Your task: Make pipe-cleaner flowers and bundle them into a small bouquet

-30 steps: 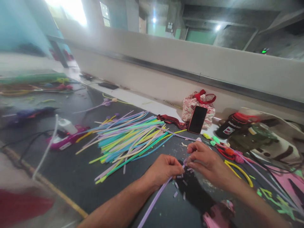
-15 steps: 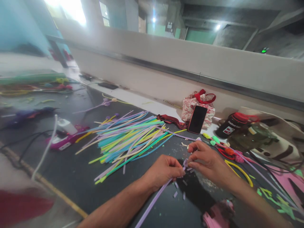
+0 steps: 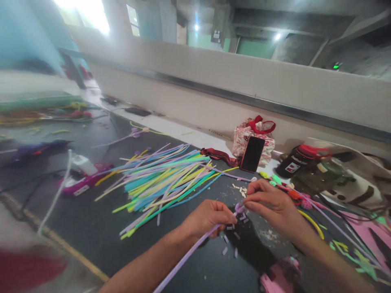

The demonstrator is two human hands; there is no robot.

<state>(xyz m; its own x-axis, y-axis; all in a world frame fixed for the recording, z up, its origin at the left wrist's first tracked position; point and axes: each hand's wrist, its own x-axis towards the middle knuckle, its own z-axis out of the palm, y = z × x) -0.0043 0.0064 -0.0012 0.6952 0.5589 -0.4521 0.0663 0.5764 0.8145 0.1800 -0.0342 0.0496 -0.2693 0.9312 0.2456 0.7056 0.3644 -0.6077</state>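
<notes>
My left hand (image 3: 205, 218) pinches a long lilac pipe cleaner (image 3: 183, 260) near its upper end; the stem runs down toward the bottom edge. My right hand (image 3: 273, 206) has its fingertips closed on the curled tip (image 3: 239, 208) of the same pipe cleaner, just right of my left thumb. Both hands hover over the black table (image 3: 91, 219). Small cut bits (image 3: 232, 240) lie scattered beneath them.
A fan of coloured pipe cleaners (image 3: 165, 179) lies left of the hands. A pink glue gun (image 3: 81, 181) rests farther left. A phone (image 3: 252, 154) leans on a patterned bag (image 3: 259, 136). Finished coloured pieces (image 3: 293, 195) and a dark bottle (image 3: 297, 160) sit right.
The hands shifted slightly and the lilac stem now slants more to the lower left; both hands keep working its curled tip. The view dipped a little.
</notes>
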